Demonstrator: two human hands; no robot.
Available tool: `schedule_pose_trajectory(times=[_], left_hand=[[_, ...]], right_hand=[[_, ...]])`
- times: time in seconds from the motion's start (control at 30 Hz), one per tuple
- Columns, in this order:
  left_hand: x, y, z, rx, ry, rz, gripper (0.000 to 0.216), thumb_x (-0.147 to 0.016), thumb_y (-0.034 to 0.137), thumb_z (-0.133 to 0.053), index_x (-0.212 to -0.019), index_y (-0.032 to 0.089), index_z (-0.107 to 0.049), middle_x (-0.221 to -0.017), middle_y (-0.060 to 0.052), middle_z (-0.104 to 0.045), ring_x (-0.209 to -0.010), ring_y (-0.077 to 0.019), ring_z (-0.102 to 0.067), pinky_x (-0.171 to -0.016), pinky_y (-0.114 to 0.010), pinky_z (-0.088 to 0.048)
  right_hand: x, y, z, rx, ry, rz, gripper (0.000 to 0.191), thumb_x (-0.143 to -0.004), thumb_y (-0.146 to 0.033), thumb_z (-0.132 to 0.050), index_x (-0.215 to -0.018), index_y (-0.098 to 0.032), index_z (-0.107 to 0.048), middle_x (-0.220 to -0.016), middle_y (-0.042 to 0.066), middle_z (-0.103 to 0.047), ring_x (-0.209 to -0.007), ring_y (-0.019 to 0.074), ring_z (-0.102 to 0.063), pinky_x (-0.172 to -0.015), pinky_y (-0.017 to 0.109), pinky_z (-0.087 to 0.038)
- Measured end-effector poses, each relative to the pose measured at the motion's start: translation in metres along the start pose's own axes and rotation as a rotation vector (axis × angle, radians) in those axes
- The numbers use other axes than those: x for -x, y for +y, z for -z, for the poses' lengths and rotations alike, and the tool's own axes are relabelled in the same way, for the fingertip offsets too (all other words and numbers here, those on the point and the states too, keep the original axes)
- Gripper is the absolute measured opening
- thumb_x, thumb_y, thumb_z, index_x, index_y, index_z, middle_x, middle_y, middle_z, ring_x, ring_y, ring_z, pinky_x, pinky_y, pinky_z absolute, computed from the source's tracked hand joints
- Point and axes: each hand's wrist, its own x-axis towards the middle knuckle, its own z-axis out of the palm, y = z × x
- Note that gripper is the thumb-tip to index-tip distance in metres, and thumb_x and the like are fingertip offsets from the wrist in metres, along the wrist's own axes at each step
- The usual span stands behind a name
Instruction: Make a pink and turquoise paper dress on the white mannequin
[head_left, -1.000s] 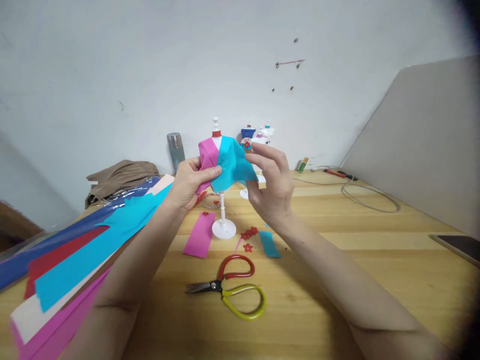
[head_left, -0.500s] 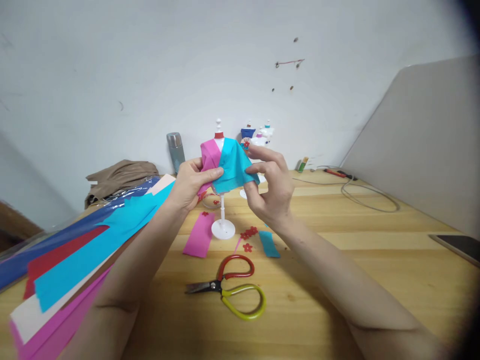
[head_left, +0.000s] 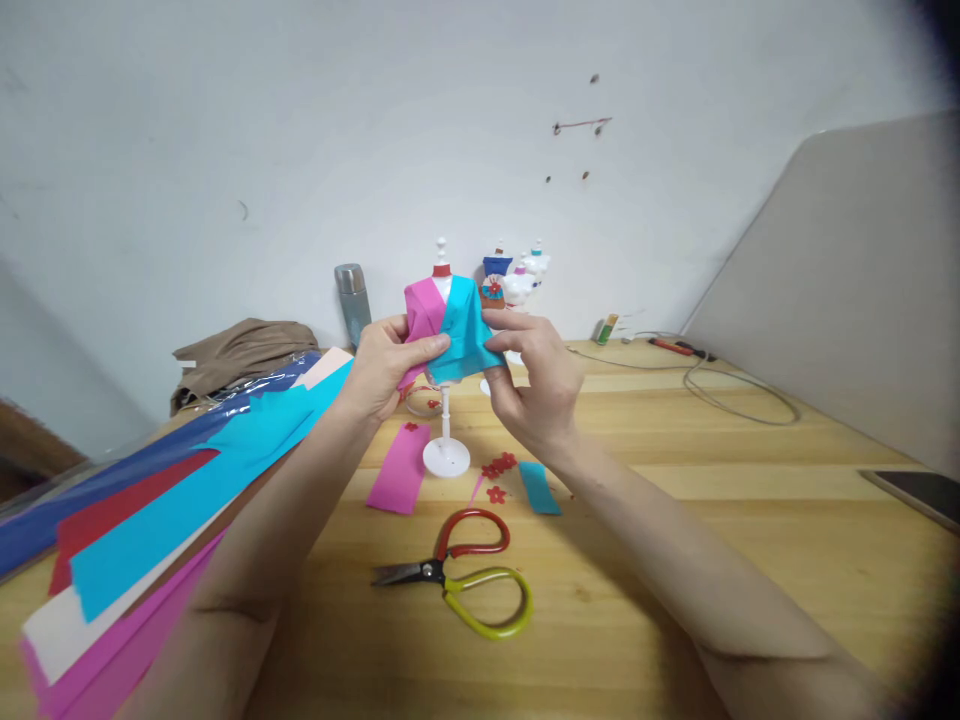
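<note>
A small white mannequin [head_left: 446, 458] on a round stand wears a red collar band, with pink cloth [head_left: 424, 306] over one shoulder and turquoise cloth [head_left: 463, 335] crossing over from the other. My left hand [head_left: 386, 365] is closed around the mannequin's side, its thumb pressing the turquoise cloth at the front. The cloth's outer edge is pinched between the thumb and fingers of my right hand [head_left: 534, 370]. Scissors [head_left: 431, 571] with one red and one yellow handle lie in front. Near the stand are a pink cloth piece [head_left: 399, 470], a turquoise piece [head_left: 538, 488] and several red flowers [head_left: 496, 495].
Coloured cloth strips [head_left: 180, 500] are spread at the left, by a brown cloth [head_left: 244, 355] and a flask [head_left: 352, 305]. Other small mannequins [head_left: 519, 285] stand behind. A cable [head_left: 739, 395] and a phone [head_left: 915, 492] lie to the right.
My right hand has moved a little left and inward, bringing the turquoise cloth's outer edge closer around the mannequin's side. My left hand keeps its hold.
</note>
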Motion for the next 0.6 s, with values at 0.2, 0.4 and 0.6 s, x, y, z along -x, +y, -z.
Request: schedule_pose_trajectory(times=[0.2, 0.4, 0.6], left_hand=[[0.0002, 0.0009, -0.0005, -0.002, 0.007, 0.002, 0.034, -0.056, 0.027, -0.096, -0.081, 0.014, -0.079, -0.078, -0.004, -0.078, -0.070, -0.0182, -0.072, -0.077, -0.033, -0.061], [-0.0005, -0.0018, 0.0009, 0.001, 0.011, -0.012, 0.030, -0.058, 0.026, -0.095, -0.080, 0.014, -0.079, -0.079, -0.003, -0.079, -0.070, -0.0176, -0.072, -0.075, -0.032, -0.061], [-0.0005, -0.0014, 0.0015, -0.014, 0.031, -0.014, 0.031, -0.057, 0.027, -0.095, -0.080, 0.014, -0.078, -0.078, -0.003, -0.078, -0.069, -0.0173, -0.071, -0.072, -0.031, -0.060]], right_hand=[[0.0016, -0.0011, 0.0002, 0.046, 0.026, -0.049, 0.025, -0.086, -0.015, -0.059, -0.107, -0.027, -0.058, -0.117, 0.011, -0.070, -0.111, 0.0308, -0.069, -0.094, 0.055, -0.057], [-0.0006, -0.0017, 0.0014, 0.035, 0.099, -0.017, 0.019, -0.086, -0.011, -0.057, -0.095, -0.028, -0.056, -0.108, 0.008, -0.070, -0.098, 0.0265, -0.070, -0.085, 0.050, -0.060], [0.0020, -0.0070, 0.0000, -0.100, 0.097, -0.091, 0.025, -0.089, -0.027, -0.054, -0.114, -0.030, -0.054, -0.120, 0.010, -0.067, -0.108, 0.0308, -0.068, -0.084, 0.053, -0.059]])
